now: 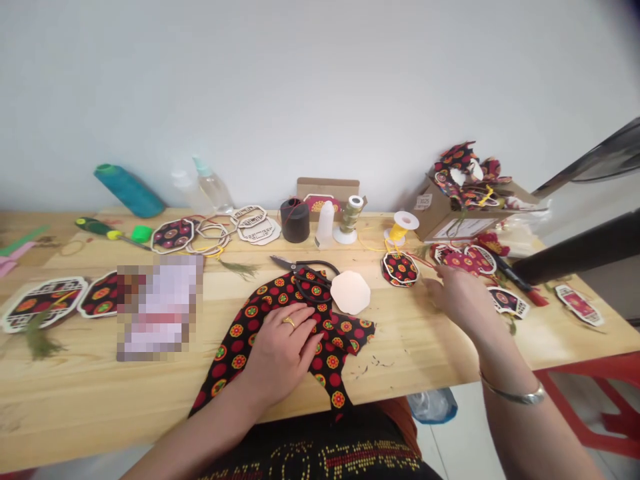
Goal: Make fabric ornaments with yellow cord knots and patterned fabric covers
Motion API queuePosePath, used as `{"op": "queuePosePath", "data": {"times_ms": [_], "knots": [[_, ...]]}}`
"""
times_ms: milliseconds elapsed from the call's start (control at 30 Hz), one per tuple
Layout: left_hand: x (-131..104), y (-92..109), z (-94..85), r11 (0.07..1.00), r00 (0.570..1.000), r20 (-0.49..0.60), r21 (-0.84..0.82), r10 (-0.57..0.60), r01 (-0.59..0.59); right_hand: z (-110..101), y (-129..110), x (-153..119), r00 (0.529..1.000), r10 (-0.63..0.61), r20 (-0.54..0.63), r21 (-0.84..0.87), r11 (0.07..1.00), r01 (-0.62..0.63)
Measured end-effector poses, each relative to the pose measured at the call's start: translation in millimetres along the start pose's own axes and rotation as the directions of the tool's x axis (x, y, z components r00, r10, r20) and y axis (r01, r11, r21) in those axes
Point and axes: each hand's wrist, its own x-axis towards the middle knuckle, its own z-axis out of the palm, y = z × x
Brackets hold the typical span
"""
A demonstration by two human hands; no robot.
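Observation:
My left hand (pixel 283 350) lies flat, fingers stretched, on a piece of black cloth (pixel 237 333) with red and orange flower dots. The cloth reaches over the table's front edge. Black-handled scissors (pixel 295 265) lie at its far side, their handles partly on the cloth. Beside them is a pale octagonal card (pixel 351 292). My right hand (pixel 463 300) reaches to the right, thumb and index finger apart; its other fingers are partly hidden. Its fingertips are at a red cord (pixel 423 260), between a flower-patterned octagonal ornament (pixel 401 268) and red ornaments (pixel 463 259).
Along the wall stand a black thread spool (pixel 295 221), a white bottle (pixel 325 225), a gold thread spool (pixel 349 217) and a yellow one (pixel 399 231). A cardboard box (pixel 450 217) holds cloth scraps. A black pole (pixel 575 243) crosses the right side. Ornaments (pixel 45 303) lie left.

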Motion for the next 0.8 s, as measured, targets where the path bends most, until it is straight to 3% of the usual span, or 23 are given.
{"op": "queuePosePath", "data": {"times_ms": [100, 200, 433, 800], "knots": [[0.3, -0.1, -0.3, 1.000, 1.000, -0.002, -0.004, 0.005, -0.005, 13.7, -9.0, 11.9, 0.976, -0.169, -0.140, 0.082, 0.980, 0.182], [0.3, -0.4, -0.7, 1.000, 1.000, -0.010, -0.011, 0.004, -0.004, 24.0, -18.6, 20.9, 0.956, -0.264, -0.129, 0.141, 0.949, 0.281], [-0.1, -2.0, 0.4, 1.000, 1.000, -0.006, -0.019, 0.005, -0.005, 28.6, -30.4, 23.9, 0.985, -0.164, -0.061, 0.105, 0.980, 0.170], [1.5, -1.2, -0.2, 1.000, 1.000, -0.013, -0.007, 0.015, -0.015, 32.7, -28.5, 21.8, 0.981, -0.163, -0.105, 0.089, 0.981, 0.172]]}}
